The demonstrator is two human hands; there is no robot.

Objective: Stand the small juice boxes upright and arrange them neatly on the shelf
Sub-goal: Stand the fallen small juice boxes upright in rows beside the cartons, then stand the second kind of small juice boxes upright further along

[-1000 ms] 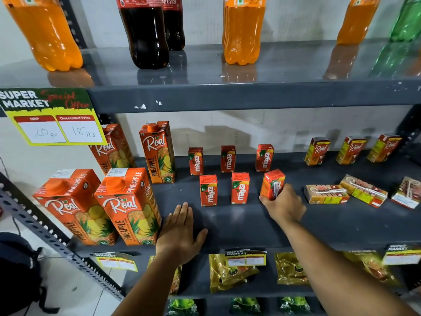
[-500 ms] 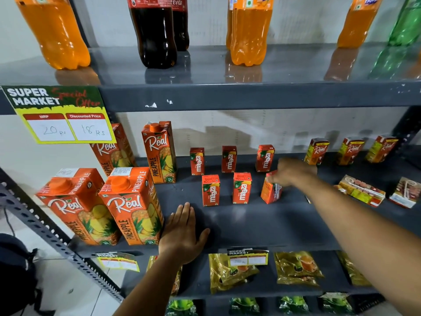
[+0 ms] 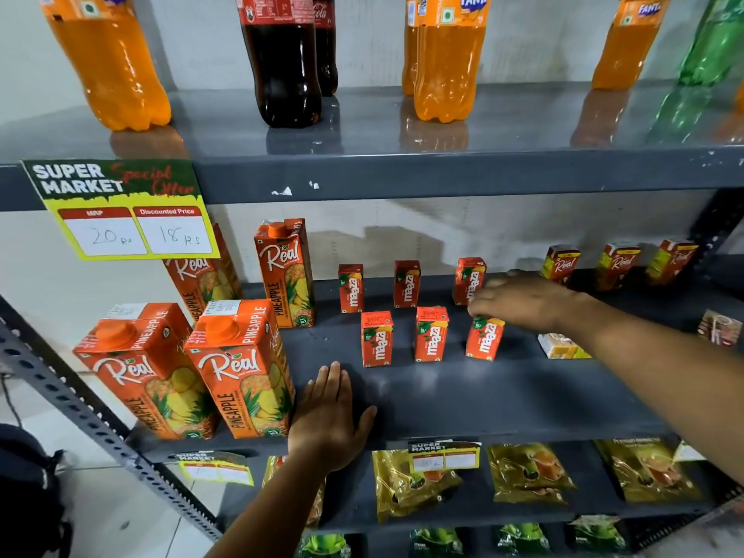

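Small red Maaza juice boxes stand upright in two rows on the grey middle shelf point(image 3: 443, 392). The back row holds three boxes point(image 3: 351, 287), point(image 3: 406, 283), point(image 3: 469, 280). Two more stand in front point(image 3: 376, 338), point(image 3: 430, 334), with a third front box point(image 3: 485, 340) leaning slightly. My right hand point(image 3: 519, 302) is blurred, palm down, its fingertips at that box's top. My left hand point(image 3: 330, 420) lies flat on the shelf's front edge. Three small Real boxes point(image 3: 560, 265) stand at the back right. A small box point(image 3: 561, 346) lies flat under my right forearm, and another flat box point(image 3: 720, 328) lies at the far right.
Large Real pineapple cartons point(image 3: 241, 376) stand on the left of the shelf. Soda bottles point(image 3: 282, 62) line the upper shelf, with a price sign point(image 3: 120, 211) hanging from its edge. Pouches point(image 3: 527, 473) lie on the shelf below. A slotted metal upright point(image 3: 92, 420) runs diagonally at lower left.
My right hand let go of the front right Maaza box and rose above it, reaching toward the back. The box now stands with its front facing out. My left hand stayed put.
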